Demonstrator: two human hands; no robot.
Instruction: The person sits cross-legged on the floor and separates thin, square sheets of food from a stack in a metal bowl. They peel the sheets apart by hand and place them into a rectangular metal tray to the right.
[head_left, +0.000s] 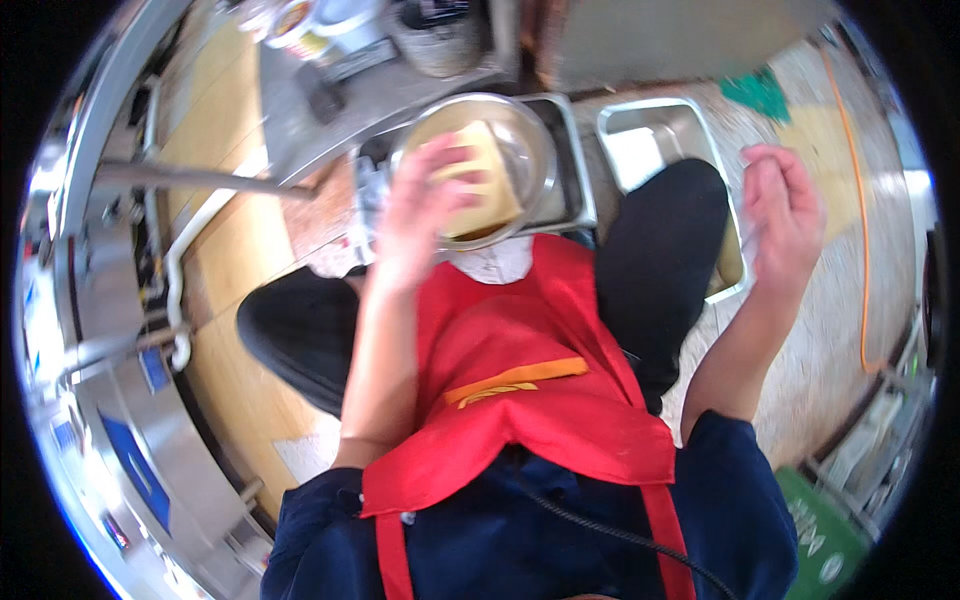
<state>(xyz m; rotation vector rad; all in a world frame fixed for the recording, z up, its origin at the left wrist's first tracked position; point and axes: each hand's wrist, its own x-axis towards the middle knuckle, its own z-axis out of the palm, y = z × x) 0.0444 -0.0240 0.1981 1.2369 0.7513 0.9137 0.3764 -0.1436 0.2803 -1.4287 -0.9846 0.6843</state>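
Note:
Blurred by motion, my left hand (431, 199) is over a round metal bowl (541, 161) in front of me, fingers spread and nothing visible in them. A pale yellow, flat-sided piece (487, 169) lies in the bowl; its material is unclear, and my hand hides part of it. Off to the right, my right hand (784, 202) is raised beside a rectangular steel pan (679, 124). Its fingers are curled and blurred, so whether they hold anything is unclear. My knee partly covers that pan.
A second rectangular metal pan (577, 165) shows behind and beneath the bowl. A grey metal surface (289, 131) at upper left bears tubs and a bucket (439, 45). An orange cord (862, 225) runs along the right floor, and a green bin (814, 525) stands lower right.

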